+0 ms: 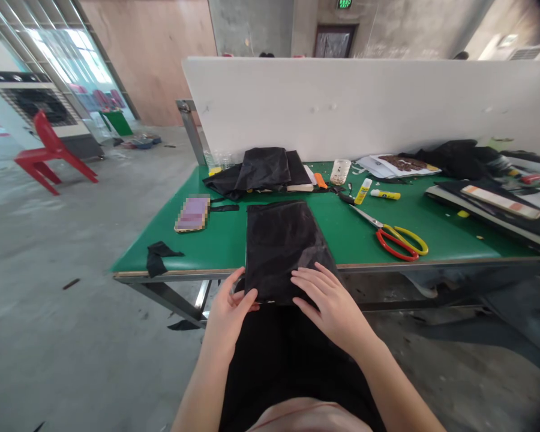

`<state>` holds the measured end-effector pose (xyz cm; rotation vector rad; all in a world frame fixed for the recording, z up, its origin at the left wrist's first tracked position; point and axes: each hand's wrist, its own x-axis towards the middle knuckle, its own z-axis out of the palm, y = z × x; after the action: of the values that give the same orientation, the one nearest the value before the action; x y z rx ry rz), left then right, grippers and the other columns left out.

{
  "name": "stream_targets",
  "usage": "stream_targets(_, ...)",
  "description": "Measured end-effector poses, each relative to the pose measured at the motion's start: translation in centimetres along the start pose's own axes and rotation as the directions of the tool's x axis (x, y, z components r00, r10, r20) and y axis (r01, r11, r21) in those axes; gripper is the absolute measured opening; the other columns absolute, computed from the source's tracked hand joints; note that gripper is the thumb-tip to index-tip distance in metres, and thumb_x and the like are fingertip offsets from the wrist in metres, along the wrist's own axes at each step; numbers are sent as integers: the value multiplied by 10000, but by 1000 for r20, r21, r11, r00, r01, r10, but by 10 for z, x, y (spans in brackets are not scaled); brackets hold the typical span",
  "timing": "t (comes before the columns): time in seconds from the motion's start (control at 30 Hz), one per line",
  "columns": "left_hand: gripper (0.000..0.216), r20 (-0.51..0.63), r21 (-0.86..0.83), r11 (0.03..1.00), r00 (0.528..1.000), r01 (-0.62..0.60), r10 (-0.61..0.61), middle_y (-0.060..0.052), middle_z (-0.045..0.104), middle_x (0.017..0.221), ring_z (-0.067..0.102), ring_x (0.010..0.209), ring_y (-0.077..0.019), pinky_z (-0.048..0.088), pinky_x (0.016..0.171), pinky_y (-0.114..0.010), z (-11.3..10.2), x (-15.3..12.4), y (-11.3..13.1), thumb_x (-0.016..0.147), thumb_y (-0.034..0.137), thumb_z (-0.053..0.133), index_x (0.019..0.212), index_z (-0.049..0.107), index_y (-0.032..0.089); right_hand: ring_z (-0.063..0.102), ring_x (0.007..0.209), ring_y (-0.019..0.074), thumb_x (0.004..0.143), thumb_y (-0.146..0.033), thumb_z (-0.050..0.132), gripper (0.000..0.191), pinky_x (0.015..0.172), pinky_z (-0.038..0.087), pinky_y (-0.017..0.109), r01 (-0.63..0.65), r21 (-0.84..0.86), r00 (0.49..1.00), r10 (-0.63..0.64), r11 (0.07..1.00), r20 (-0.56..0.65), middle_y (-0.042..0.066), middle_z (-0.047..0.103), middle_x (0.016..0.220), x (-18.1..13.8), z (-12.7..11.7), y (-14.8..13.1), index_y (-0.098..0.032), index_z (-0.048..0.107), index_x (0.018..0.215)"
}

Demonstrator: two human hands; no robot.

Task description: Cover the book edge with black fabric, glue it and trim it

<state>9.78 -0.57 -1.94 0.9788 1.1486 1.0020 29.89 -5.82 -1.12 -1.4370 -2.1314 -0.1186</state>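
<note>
Both hands are on the black fabric piece [282,246], which lies flat across the near edge of the green worktop [436,237] and hangs a little over it toward the person. The left hand [229,309] pinches the near left corner of the cloth, thumb on top and fingers curled under, so it has a real hold. The right hand [328,300] lies flat and open on the near right part of the cloth, fingers spread and pressing down, gripping nothing.

Further back, near the white partition [364,102] along the far edge, a heap of more black fabric [261,168] sits folded. A phone [192,214] lies toward the left edge, with a small black scrap [159,255] draped at the near left corner. To the right of the cloth, well apart from it, red-and-yellow scissors [393,237] lie closed, points aimed at the far edge. Beyond them rest two glue sticks [378,192], one tilted, one on its side, and a clear jar [340,171] just beside the heap. The far right corner carries papers and dark boards [495,210]. A red chair [49,150] stands on the floor off to the left.
</note>
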Motion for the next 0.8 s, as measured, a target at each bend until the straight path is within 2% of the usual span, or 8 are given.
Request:
stream_targets(0.1,837,38,-170,980,995,99,-94,12,689,709,672,669,-149,550,718,-290,0,0,-2,643,285,761,1370,360,182,525,1174,195,898,-223,520,323,1090,351,464,42,27,999,-42,999,1,50,610,1219,8,6,-7,-205,545,1219)
stream_targets(0.2,812,60,-242,959,988,150,-139,11,690,717,678,688,-140,547,704,-256,0,1,-6,627,234,763,1345,386,190,512,1188,190,889,-207,534,332,1104,331,458,75,40,997,-76,996,11,43,607,1225,16,11,-12,-195,547,1220)
stream_targets(0.37,768,30,-182,972,988,151,-148,50,635,601,649,569,-125,544,630,-253,-3,2,-9,636,310,761,1320,427,210,518,1180,190,872,-188,552,334,1091,350,456,86,43,996,-87,995,25,45,614,1214,20,19,-13,-203,565,1206)
stream_targets(0.53,635,-18,-24,992,992,125,-125,-8,683,690,675,611,-158,547,641,-276,-11,0,-7,712,422,686,1263,481,184,557,1120,179,889,-165,528,275,1075,374,436,96,28,994,-97,995,43,36,644,1159,19,24,-11,-192,594,1154)
stream_targets(0.7,494,-45,10,999,998,46,-45,-13,668,691,618,500,-134,528,567,-274,-22,0,-9,717,483,651,1068,578,144,588,1056,150,907,-129,471,257,1044,411,389,124,55,992,-121,991,-47,28,663,1110,19,24,-10,-195,603,1118)
stream_targets(0.8,465,-36,7,1000,999,8,-7,-37,681,753,613,505,-138,527,571,-289,-22,-2,-7,700,481,663,1010,595,141,596,1034,148,906,-122,465,261,1018,431,381,118,59,990,-113,991,-87,31,663,1109,20,22,-10,-207,602,1111)
